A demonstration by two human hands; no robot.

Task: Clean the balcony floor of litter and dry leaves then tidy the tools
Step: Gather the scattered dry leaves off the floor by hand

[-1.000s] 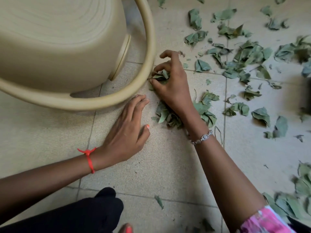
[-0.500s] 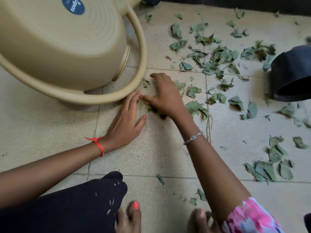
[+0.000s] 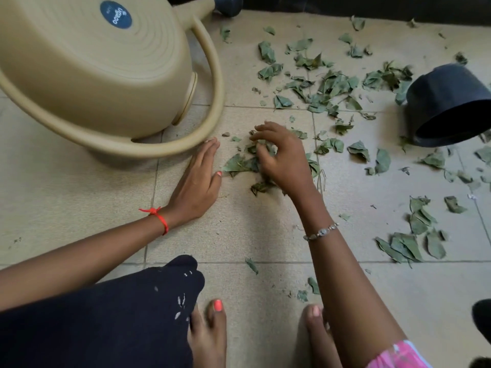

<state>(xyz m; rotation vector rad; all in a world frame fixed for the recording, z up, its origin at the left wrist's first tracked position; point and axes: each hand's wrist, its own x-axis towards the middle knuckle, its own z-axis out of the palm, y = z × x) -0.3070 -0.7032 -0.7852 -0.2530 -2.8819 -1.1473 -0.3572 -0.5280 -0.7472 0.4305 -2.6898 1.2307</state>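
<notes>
Since a moment ago the right hand point(image 3: 281, 160) has drawn back from the left hand's fingertips and arched up. A ribbed beige plastic bucket point(image 3: 106, 75) lies tipped beyond the left hand point(image 3: 198, 179), which rests palm down, fingers straight, holding nothing. Crumpled dry leaves point(image 3: 239, 164) lie between the hands on the textured floor point(image 3: 239, 235). The right hand's curled fingers clutch a clump. A round dark pot point(image 3: 449, 102) lies further right.

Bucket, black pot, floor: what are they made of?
Bucket: likely moulded plastic, matte beige; concentric ridges on its base and a round sticker.
Pot: probably plastic, matte black with a thin, even rim; coated metal cannot be ruled out.
Floor: looks like ceramic tile, beige with a rough matte face and grout lines between the squares.
</notes>
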